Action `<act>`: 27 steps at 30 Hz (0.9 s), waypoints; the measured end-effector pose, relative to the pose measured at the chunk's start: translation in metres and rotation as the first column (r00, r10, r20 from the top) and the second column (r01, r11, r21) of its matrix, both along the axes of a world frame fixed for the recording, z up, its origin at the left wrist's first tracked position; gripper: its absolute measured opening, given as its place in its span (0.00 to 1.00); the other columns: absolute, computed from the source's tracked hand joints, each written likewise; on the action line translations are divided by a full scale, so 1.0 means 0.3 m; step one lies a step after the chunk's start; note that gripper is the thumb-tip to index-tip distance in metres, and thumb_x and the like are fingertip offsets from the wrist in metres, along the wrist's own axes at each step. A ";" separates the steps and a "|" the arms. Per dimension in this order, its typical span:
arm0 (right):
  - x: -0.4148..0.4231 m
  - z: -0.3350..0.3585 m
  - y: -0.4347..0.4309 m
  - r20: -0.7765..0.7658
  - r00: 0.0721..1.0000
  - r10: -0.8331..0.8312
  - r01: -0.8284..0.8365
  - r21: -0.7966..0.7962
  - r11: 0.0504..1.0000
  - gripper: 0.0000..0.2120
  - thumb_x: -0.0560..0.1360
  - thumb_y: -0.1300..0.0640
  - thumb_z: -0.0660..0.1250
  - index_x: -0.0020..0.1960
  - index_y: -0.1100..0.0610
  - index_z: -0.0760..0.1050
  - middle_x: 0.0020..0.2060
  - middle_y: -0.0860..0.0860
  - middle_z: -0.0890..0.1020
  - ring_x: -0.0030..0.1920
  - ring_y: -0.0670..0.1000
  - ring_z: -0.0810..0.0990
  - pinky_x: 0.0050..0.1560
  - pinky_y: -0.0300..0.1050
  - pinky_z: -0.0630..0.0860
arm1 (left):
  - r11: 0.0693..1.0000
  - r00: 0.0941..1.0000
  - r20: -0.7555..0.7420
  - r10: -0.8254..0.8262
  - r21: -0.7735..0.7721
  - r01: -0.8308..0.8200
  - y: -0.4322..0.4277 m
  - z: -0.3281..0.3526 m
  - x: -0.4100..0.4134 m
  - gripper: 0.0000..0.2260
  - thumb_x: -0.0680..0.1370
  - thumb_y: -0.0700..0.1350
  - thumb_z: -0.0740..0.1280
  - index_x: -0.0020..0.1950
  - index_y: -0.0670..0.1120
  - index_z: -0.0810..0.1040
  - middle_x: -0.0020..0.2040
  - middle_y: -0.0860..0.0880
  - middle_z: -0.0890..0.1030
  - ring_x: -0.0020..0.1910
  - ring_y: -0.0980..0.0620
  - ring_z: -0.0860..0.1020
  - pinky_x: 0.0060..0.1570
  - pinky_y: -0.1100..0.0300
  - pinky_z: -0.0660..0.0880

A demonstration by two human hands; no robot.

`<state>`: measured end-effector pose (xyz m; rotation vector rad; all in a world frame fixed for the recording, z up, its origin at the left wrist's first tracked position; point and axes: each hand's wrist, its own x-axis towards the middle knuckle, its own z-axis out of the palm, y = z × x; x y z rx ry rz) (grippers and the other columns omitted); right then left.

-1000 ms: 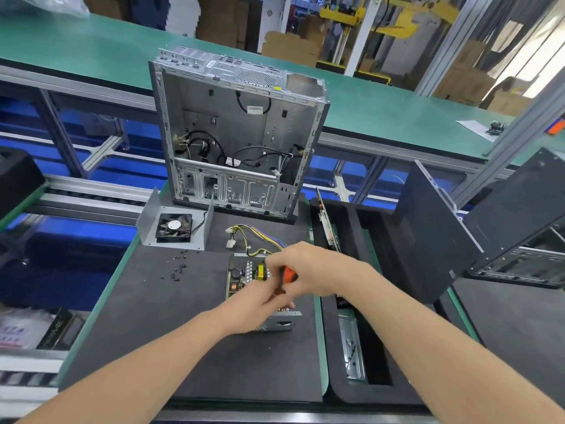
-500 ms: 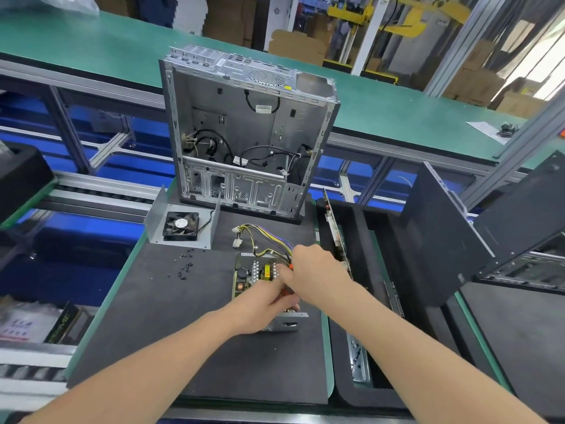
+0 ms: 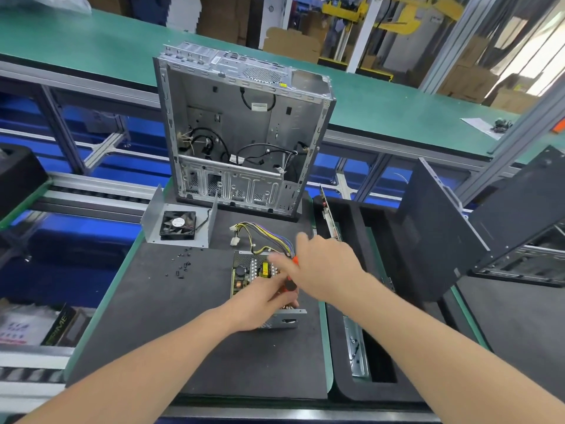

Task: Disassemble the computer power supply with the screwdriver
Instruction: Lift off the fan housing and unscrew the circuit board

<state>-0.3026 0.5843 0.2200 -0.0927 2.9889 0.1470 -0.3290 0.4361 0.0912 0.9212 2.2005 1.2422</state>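
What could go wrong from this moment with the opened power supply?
1. The screwdriver may slip: the left hand lies right beside it on the power supply, so that hand or the bare circuit board could be struck.
2. The loose screws lie scattered on the mat and might be swept off or lost.

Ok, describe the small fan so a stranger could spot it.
Find the open computer case standing at the back of the black mat. By its near left corner lies a bent grey metal cover holding the fan. Unlike the power supply nearby, it is a square black frame with a round white label.
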 end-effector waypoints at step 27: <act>-0.068 0.046 0.015 0.341 0.897 0.282 -0.223 -0.201 0.954 0.06 0.79 0.55 0.66 0.54 0.51 0.70 0.45 0.51 0.76 0.43 0.54 0.76 0.39 0.51 0.74 | 0.999 0.998 0.053 0.040 -0.004 -0.040 -0.002 -0.024 -0.011 0.10 0.86 0.53 0.60 0.62 0.51 0.75 0.54 0.60 0.85 0.56 0.66 0.80 0.57 0.70 0.74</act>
